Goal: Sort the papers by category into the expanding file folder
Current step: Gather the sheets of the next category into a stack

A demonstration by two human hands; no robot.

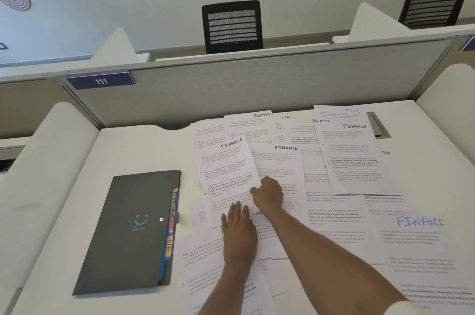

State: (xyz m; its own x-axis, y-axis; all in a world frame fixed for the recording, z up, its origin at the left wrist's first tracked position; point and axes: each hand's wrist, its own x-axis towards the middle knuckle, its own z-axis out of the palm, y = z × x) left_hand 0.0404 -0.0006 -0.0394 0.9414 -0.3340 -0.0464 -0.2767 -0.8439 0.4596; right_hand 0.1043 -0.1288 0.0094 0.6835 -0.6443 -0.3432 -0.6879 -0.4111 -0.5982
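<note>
White sheet headed FINANCE (pixel 226 173) is pinched at its right edge by the curled right hand (pixel 267 196), fingertips hidden behind the paper. The left hand (pixel 239 230) lies flat, fingers straight, on its lower edge. Overlapping papers (pixel 347 160) cover some headings; their small print is unreadable. Dark grey expanding file folder (pixel 123 232) lies closed on the desk (pixel 144 150), just left of the papers

Handwritten-labelled papers (pixel 352 155) lie scattered and overlapping, right of the closed dark folder (pixel 128 232).
</note>
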